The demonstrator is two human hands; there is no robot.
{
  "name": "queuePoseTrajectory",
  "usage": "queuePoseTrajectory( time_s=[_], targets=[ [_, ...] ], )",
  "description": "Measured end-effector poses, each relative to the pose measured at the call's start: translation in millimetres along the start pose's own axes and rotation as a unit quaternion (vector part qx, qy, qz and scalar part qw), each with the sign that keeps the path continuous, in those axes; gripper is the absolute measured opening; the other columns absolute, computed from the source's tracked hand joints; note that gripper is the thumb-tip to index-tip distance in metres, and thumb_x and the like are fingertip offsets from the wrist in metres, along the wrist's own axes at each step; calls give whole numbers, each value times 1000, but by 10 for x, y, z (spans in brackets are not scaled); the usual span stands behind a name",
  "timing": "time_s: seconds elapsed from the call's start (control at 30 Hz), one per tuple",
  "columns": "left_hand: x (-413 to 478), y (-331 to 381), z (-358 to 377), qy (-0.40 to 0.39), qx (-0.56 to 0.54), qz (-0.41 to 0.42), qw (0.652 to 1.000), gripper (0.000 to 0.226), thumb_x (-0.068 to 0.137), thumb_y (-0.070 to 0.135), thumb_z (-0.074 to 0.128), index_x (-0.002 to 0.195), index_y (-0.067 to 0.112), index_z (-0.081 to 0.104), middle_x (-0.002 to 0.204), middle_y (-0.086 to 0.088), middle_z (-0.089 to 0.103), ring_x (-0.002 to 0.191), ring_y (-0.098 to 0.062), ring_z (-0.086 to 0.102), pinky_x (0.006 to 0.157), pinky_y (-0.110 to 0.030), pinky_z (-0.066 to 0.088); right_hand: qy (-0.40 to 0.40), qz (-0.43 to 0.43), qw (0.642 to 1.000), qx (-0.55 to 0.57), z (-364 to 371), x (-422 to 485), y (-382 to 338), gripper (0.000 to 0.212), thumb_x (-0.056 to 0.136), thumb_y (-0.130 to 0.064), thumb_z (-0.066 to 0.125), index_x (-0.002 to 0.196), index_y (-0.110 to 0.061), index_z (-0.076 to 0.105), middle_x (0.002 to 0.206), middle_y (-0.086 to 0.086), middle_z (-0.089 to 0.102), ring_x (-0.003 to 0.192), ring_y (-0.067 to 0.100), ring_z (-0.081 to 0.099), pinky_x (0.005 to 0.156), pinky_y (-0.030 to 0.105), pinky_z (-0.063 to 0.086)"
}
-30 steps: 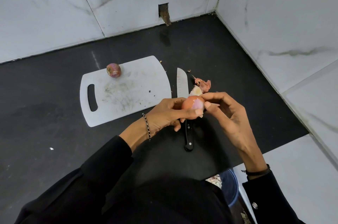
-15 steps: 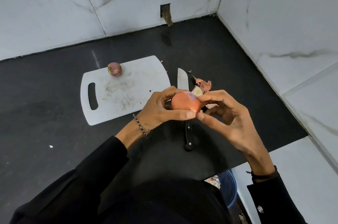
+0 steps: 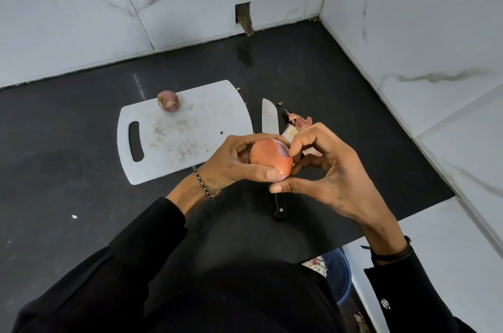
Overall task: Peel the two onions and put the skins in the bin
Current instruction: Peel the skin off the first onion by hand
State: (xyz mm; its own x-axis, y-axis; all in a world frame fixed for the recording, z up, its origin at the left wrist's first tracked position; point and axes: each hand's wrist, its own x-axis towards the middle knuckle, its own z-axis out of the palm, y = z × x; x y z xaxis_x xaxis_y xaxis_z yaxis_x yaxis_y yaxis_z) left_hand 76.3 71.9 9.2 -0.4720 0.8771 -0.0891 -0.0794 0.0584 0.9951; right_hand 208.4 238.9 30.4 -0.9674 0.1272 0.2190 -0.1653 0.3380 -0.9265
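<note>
Above black counter [image 3: 299, 82], right hand [image 3: 334, 169] now picks at onion [image 3: 268, 158].

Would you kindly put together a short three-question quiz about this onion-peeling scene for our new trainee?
1. True or false: the knife lies on the cutting board.
2. Where on the board does the second onion sit? A) at its far edge; B) at its near edge; C) over its handle slot.
3. Fill in: the left hand grips the held onion, while loose skins lie on the ____ beside the knife blade.
Key: 1 false, it lies on the counter beside the board; 2 A; 3 counter.
</note>
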Motion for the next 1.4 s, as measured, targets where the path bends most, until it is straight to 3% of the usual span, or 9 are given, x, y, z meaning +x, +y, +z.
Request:
queuePoseTrajectory(
  time_s=[0.2, 0.33, 0.47, 0.6, 0.73, 0.9, 1.1, 1.2, 1.4],
  targets=[
    [5, 8, -13, -1, -40, -4, 999, 66, 53, 67, 82, 109, 33, 70, 110, 8, 69, 108, -21, 64, 83, -30, 54, 7, -12, 1000, -7, 56, 3, 3, 40, 72, -42, 88, 84, -14, 63, 105, -2, 58, 101, 27, 64, 72, 45, 61],
    [-9, -38, -45, -21, -94, -13, 995, 72, 57, 57, 85, 118, 25, 65, 114, 7, 70, 108, -19, 66, 82, -28, 54, 12, 32, 998, 58, 50, 7, -28, 45, 68, -25, 92, 97, -7, 62, 101, 0, 63, 87, 26, 67, 73, 41, 62],
    [-12, -73, -57, -19, -136, -47, 989, 81, 58, 57, 85, 125, 20, 57, 113, 4, 70, 102, -18, 68, 82, -28, 54, -14, 36, 996, 79, -34, 21, -14, 35, 81, -11, 82, 114, -9, 69, 109, -3, 67, 91, 25, 70, 76, 35, 59],
    [64, -109, -71, -104, -131, -20, 986, 81, 72, 54, 77, 133, 17, 38, 117, 11, 68, 103, -13, 68, 82, -23, 55, -23, 11, 998, 58, -70, 33, 21, 29, 90, -3, 73, 118, 0, 71, 115, 11, 69, 94, 30, 73, 77, 35, 61],
    [-6, -74, -60, -50, -167, -79, 981, 96, 48, 62, 87, 125, 19, 51, 103, 4, 73, 90, -19, 71, 73, -25, 58, -41, -3, 999, 28, -121, 65, 11, 27, 89, -6, 75, 115, 0, 73, 109, 12, 71, 90, 30, 74, 76, 36, 62],
    [8, -134, -43, -49, -171, -98, 979, 94, 46, 63, 88, 119, 14, 55, 98, -2, 75, 82, -21, 73, 66, -23, 59, -97, -9, 995, -20, -230, 161, -24, 20, 89, -12, 77, 107, -2, 76, 103, 7, 74, 89, 25, 74, 80, 39, 63],
    [-3, -242, -15, -24, -194, -121, 973, 96, 41, 57, 92, 112, 2, 58, 88, -13, 75, 76, -26, 74, 60, -25, 60, -148, 34, 986, -64, -206, 246, -44, 9, 88, -18, 78, 93, -14, 72, 89, -3, 70, 74, 22, 69, 67, 41, 59],
    [-18, -273, 21, -5, -203, -125, 971, 96, 38, 56, 93, 109, 1, 59, 84, -12, 75, 75, -23, 74, 60, -24, 59, -133, 14, 984, -119, -98, 242, -9, 17, 83, -31, 72, 85, -16, 66, 82, -6, 66, 67, 17, 61, 59, 31, 53],
    [-14, -326, 47, 68, -218, -129, 965, 88, 38, 50, 96, 108, 7, 65, 97, -11, 75, 87, -23, 74, 67, -25, 60, -73, 6, 983, -169, 7, 134, 91, 15, 82, -32, 62, 83, -17, 60, 78, -15, 56, 69, 11, 55, 60, 14, 42]
  ],
)
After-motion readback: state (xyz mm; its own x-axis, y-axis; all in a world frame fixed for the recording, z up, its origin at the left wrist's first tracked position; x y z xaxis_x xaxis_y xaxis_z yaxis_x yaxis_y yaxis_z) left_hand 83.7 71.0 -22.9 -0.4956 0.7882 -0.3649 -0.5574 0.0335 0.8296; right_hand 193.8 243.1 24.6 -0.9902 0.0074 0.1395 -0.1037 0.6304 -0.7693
